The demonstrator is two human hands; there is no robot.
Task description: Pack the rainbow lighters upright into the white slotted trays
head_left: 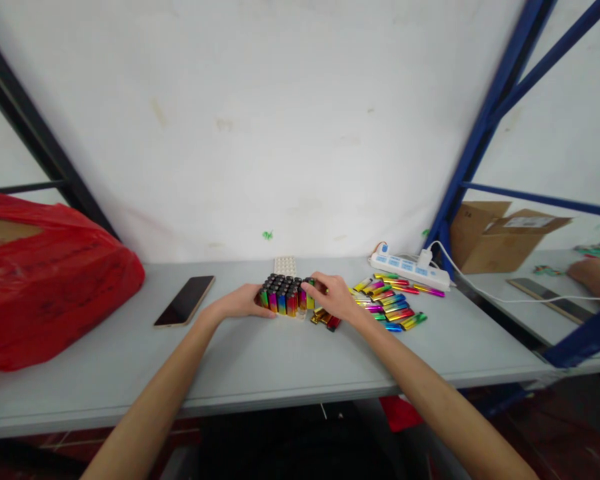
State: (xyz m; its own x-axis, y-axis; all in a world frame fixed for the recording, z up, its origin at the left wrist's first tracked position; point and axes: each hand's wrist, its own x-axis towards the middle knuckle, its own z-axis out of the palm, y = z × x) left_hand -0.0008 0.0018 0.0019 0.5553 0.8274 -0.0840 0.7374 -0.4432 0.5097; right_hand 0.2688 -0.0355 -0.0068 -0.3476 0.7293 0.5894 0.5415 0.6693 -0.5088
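Observation:
A tight block of upright shiny rainbow-coloured lighters (281, 298) with black tops stands on the grey table, in what looks like a clear tray (301, 315) mostly hidden beneath them. My left hand (245, 301) is wrapped against the block's left side, steadying it. At the right end, my right hand (333, 293) pinches a single lighter (311, 293) with thumb and fingers, upright beside the others. Below that hand lie a few gold and red lighters (325, 319). To its right spreads a loose pile of metallic lighters (393, 303).
A white gridded tray (285, 266) sits behind the block. Left are a phone (186, 301) and a red plastic bag (60, 287). A white power strip (410, 267) lies back right. Beyond the blue frame (485, 127) are a cardboard box (495, 237) and another person's hand (595, 275).

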